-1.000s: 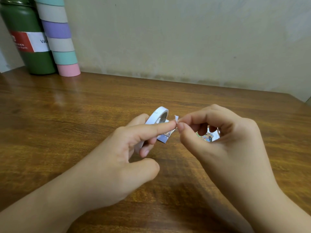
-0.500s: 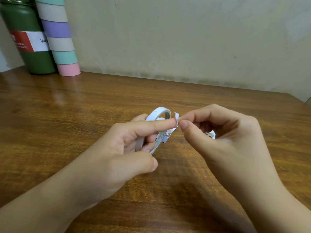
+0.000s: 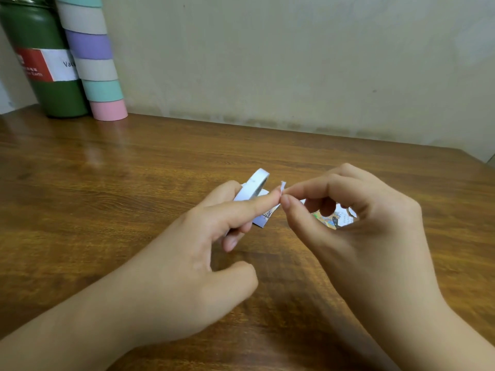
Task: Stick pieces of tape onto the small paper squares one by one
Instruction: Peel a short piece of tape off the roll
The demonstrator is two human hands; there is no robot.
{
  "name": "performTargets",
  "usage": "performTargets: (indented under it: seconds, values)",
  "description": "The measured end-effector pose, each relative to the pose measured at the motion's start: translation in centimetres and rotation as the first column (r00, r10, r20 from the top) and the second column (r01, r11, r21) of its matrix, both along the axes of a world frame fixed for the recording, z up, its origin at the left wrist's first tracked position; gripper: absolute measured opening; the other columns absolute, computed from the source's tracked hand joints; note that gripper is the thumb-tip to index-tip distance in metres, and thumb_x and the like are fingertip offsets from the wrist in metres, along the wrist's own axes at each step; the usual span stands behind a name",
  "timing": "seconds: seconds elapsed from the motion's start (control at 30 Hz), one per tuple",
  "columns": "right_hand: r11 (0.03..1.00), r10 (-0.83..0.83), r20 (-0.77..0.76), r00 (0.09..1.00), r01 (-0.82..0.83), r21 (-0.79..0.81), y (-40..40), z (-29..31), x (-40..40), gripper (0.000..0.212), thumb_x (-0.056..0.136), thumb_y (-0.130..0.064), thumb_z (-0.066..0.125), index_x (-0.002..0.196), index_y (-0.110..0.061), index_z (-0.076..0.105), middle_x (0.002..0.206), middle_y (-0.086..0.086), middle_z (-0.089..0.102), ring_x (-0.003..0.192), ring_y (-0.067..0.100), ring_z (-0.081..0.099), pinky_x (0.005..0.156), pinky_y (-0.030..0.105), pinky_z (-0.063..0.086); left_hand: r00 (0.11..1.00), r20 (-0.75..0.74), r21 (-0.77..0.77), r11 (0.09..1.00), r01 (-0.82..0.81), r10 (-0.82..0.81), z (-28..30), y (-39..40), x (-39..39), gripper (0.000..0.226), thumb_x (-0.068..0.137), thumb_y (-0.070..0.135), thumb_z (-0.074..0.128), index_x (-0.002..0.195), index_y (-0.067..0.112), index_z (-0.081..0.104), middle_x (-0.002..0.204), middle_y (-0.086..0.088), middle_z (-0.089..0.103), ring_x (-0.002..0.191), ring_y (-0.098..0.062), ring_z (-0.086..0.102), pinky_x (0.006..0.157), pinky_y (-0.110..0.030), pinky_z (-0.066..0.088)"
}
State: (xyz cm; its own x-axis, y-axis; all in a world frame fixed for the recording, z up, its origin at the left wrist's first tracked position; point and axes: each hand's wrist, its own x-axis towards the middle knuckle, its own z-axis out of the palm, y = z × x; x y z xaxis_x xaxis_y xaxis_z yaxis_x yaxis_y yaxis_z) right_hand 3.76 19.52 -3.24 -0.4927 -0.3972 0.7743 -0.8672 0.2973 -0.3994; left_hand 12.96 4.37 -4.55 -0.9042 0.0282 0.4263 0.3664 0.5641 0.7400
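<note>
On the green bottle (image 3: pixel 51 76) at eleven o'clock we read a red and white label (image 3: pixel 47 66): the white part shows "Vac", cut off by the striped tube (image 3: pixel 92 57) that stands touching the bottle's right side; the red part ends in "Earth", and the smaller print above it is too blurred for us to make out.

At the centre we see the white tape roll (image 3: pixel 253 184) held on edge in the left hand (image 3: pixel 192 253), its open ring facing about two o'clock and its band running from seven o'clock up to one o'clock. The left fingers curl round the roll, with the forefinger laid out straight toward three o'clock. Under that forefinger a small printed paper square (image 3: pixel 265 216) slants down toward seven o'clock.

The right hand (image 3: pixel 356 236) pinches a tiny white tape end (image 3: pixel 282 187) between thumb and forefinger, just at the left forefinger's tip; the end stands nearly upright. Through the ring of the right fingers we glimpse more printed paper pieces (image 3: pixel 334 218) lying on the wooden table (image 3: pixel 134 183).

The table's far edge meets the wall from nine o'clock across to two o'clock, where the corner falls away. Bare wood lies open at nine o'clock and twelve o'clock of the hands.
</note>
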Motion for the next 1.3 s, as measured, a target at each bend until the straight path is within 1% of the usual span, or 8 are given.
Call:
performTargets:
  seconds: [0.1,0.23,0.37,0.5,0.67,0.9,1.07,1.3]
  values:
    - [1.0,-0.021,0.031,0.999,0.021,0.009,-0.1,-0.1,0.1,0.002,0.074,-0.023,0.071,0.072,-0.025,0.071,0.064,-0.013,0.054,0.063,0.002,0.047,0.063,0.005,0.034,0.998,-0.041,-0.127,0.991,-0.044,0.039,-0.1,0.0,0.1,0.071,0.066,0.032,0.047,0.134,0.051,0.038,0.085,0.016,0.035,0.081,-0.013,0.043,0.078,-0.011,0.037]
    - [1.0,0.009,0.252,0.968,-0.003,-0.023,-0.2,0.1,0.5,0.007,0.072,-0.033,0.07,0.065,-0.032,0.069,0.055,-0.011,0.056,0.06,0.002,0.051,0.059,0.006,0.035,0.994,-0.098,-0.319,0.944,-0.084,0.056,-0.5,0.2,0.0,0.071,0.07,0.026,0.045,0.141,0.029,0.041,0.096,0.032,0.032,0.092,0.011,0.043,0.082,-0.001,0.03]
    - [0.994,0.108,0.496,0.862,-0.078,-0.08,-0.3,0.6,0.9,0.01,0.068,-0.034,0.07,0.062,-0.026,0.071,0.057,-0.008,0.061,0.052,0.001,0.049,0.058,0.007,0.036,0.989,-0.115,-0.384,0.914,-0.134,0.096,-0.4,0.2,0.1,0.073,0.071,0.028,0.042,0.143,0.028,0.037,0.101,0.032,0.03,0.08,0.005,0.045,0.073,-0.001,0.033]
    - [0.987,0.153,0.574,0.804,-0.101,-0.121,-0.3,0.9,1.0,0.01,0.065,-0.03,0.067,0.064,-0.022,0.073,0.063,-0.001,0.067,0.05,0.002,0.049,0.052,0.012,0.04,0.991,-0.096,-0.32,0.939,-0.124,0.098,-0.4,0.2,0.1,0.072,0.071,0.03,0.043,0.142,0.034,0.039,0.096,0.03,0.032,0.077,-0.003,0.048,0.067,-0.007,0.037]
    - [0.986,0.159,0.571,0.806,-0.1,-0.134,-0.2,0.9,0.9,0.008,0.067,-0.027,0.068,0.061,-0.024,0.072,0.058,-0.002,0.065,0.05,0.002,0.048,0.05,0.011,0.039,0.994,-0.047,-0.171,0.98,-0.101,0.094,-0.2,0.4,0.2,0.073,0.07,0.025,0.053,0.137,0.051,0.037,0.085,0.021,0.033,0.079,-0.012,0.043,0.07,-0.02,0.042]
    - [0.982,0.179,0.564,0.806,-0.107,-0.159,-0.3,0.8,0.7,0.01,0.067,-0.027,0.068,0.06,-0.022,0.071,0.051,-0.009,0.057,0.048,0.003,0.044,0.048,0.009,0.035,0.998,0.011,-0.02,0.998,-0.055,0.055,-0.1,0.3,-0.1,0.078,0.061,0.025,0.055,0.129,0.06,0.038,0.082,0.019,0.035,0.073,-0.006,0.042,0.076,-0.005,0.033]
    - [0.976,0.202,0.55,0.81,-0.121,-0.18,-0.2,0.9,0.6,0.01,0.067,-0.029,0.07,0.06,-0.023,0.071,0.05,-0.01,0.056,0.048,0.001,0.043,0.048,0.009,0.034,1.0,0.02,0.091,0.996,-0.003,0.001,-0.2,0.1,-0.4,0.071,0.057,0.028,0.052,0.122,0.058,0.051,0.079,0.017,0.035,0.066,-0.008,0.04,0.071,-0.026,0.039]
    - [0.998,0.009,0.183,0.983,0.002,-0.06,-0.2,0.0,0.5,0.005,0.07,-0.028,0.071,0.066,-0.03,0.068,0.058,-0.009,0.054,0.061,0.004,0.049,0.06,0.006,0.035,0.998,0.053,0.151,0.988,0.031,-0.04,-0.1,0.0,-0.5,0.07,0.056,0.027,0.054,0.119,0.058,0.053,0.079,0.015,0.035,0.066,-0.012,0.04,0.072,-0.032,0.038]
